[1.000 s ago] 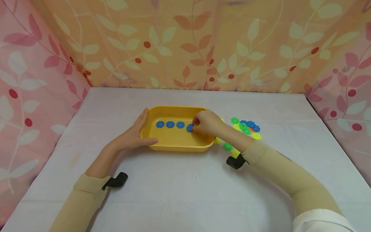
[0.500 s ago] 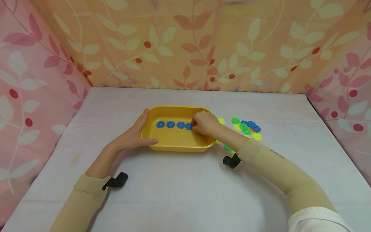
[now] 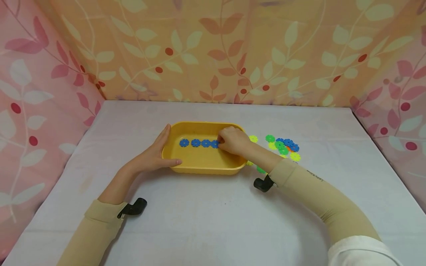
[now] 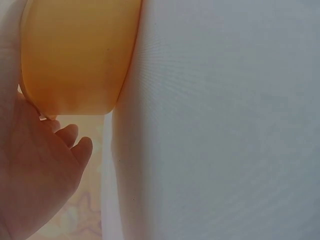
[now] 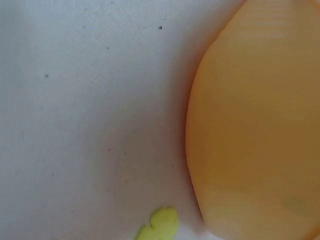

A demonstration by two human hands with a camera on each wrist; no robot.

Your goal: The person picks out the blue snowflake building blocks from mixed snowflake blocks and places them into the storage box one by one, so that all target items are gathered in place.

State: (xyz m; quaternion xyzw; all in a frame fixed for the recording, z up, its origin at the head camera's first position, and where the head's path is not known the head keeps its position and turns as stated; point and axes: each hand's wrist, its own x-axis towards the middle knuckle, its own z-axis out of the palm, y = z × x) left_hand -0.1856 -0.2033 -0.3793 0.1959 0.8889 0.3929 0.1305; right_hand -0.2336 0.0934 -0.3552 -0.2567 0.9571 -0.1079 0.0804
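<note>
In the head view, a yellow plastic tray stands on the white-covered table. My left hand holds its left end, with the thumb over the front rim and the fingers along the outside; the left wrist view has curled fingertips by the end wall. Inside the tray is a row of blue notched discs, two lying apart at left. My right hand reaches in over the right side and pinches the rightmost blue disc, whose edge meets the neighbouring blue disc. The right fingertips are partly hidden.
Right of the tray lies a loose pile of discs: green, blue and yellow, several in all. Some are partly hidden under the right forearm. A yellow disc lies beside the tray wall in the right wrist view. Patterned curtains surround the table.
My right hand has moved left with the pinched blue disc, closing the gap to the neighbouring disc, which has shifted slightly left. The left hand and tray have stayed put.
</note>
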